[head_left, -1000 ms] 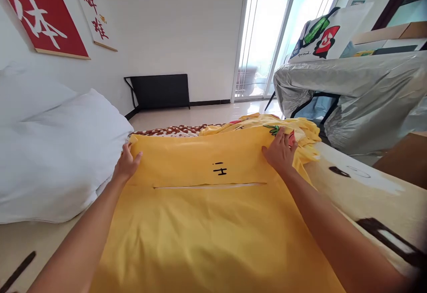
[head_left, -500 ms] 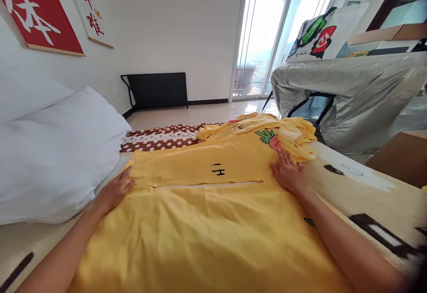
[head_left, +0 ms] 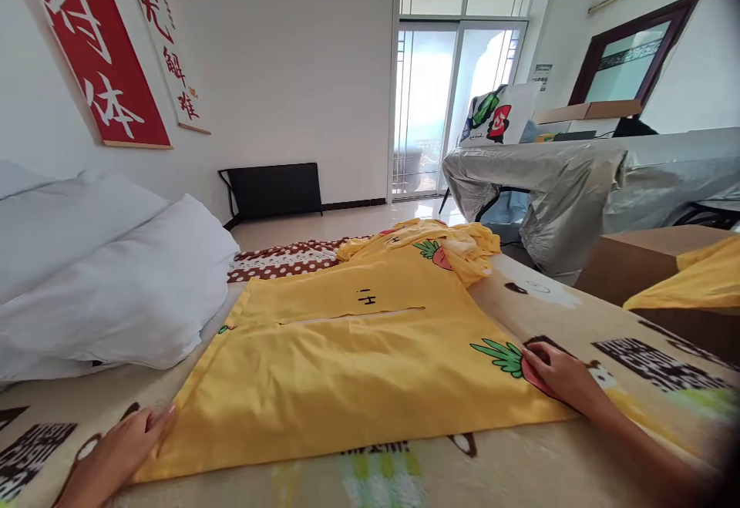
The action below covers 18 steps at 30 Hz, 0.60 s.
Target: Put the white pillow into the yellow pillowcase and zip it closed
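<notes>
A yellow pillowcase (head_left: pixel 324 377) printed with carrots and "Hi!" lies spread out on the bed, with a long slit across its upper part. My left hand (head_left: pixel 124 442) is at its near left corner, the fingers closed on the edge. At the right edge, beside a carrot print, my right hand (head_left: pixel 563 377) pinches the fabric between thumb and fingers. Behind it lies a crumpled heap of matching yellow cloth (head_left: pixel 462 242).
White pillows (head_left: pixel 127 284) are piled on the left. A patterned beige blanket (head_left: pixel 601 331) covers the bed, and a brown dotted cloth (head_left: pixel 283 261) lies at its far end. To the right stand a cardboard box (head_left: pixel 613 269) and a silver-covered table (head_left: pixel 566 192).
Both hands have moved from the slit area toward me, down to the pillowcase's near part, and changed from lying flat to gripping its edges. The view has shifted, showing the near hem.
</notes>
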Motion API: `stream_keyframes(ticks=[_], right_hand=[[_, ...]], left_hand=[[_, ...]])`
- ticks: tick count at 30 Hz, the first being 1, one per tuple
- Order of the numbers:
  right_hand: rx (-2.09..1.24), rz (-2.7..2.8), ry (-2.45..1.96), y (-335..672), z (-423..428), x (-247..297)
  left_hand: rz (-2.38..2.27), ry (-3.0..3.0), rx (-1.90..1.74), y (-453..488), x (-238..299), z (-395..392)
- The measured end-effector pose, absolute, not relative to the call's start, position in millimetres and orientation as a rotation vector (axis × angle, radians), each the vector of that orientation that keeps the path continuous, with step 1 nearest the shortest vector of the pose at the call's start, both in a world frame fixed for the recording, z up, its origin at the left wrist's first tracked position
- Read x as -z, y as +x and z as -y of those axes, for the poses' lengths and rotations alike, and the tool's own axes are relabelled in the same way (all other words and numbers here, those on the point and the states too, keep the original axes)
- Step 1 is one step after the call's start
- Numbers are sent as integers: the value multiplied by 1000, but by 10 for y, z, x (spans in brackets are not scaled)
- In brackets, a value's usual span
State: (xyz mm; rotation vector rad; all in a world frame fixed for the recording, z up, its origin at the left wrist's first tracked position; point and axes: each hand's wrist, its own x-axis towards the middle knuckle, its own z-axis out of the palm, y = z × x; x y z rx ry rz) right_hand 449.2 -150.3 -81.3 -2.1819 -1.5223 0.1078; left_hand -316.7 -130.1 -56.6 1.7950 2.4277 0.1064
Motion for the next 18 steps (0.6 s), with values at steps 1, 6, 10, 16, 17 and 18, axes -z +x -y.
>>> stream_keyframes(ticks=[1, 6, 10, 16, 17, 18], right_hand=[[-105, 1531, -2171, 4443, 1515, 789], [60, 1681, -2200, 4170, 1601, 707], [103, 1673, -2349, 4072, 1711, 726], [-92, 1617, -2413, 4257, 1694, 797], [-131, 1643, -2367, 4293, 1690, 794], [-148, 1661, -2325, 4320, 1695, 782]], left_hand=[[-2424, 1786, -98, -3128, 557, 1308], [-2338, 1846, -181, -3172, 659, 1299], [-2365, 1840, -144, -3241, 705, 1324], [-2346, 1896, -108, -3155, 649, 1434], [-2351, 1901, -113, -3143, 642, 1450], [-2364, 1910, -125, -3138, 633, 1461]])
